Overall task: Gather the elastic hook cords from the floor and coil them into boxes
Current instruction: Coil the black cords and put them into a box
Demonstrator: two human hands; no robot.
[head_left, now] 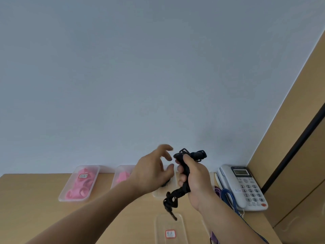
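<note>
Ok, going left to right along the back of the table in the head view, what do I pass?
Pink box → second pink box → left hand → right hand, gripping the black cord → blue cord → phone.

So there's a white desk phone (246, 185) with a keypad and a small grey screen, sitting on the right end of a light wooden desk (35, 199). It's pushed up near a plain pale wall (140, 67). A tan wood cabinet (302, 106) with a dark strip stands just right of it.
</note>
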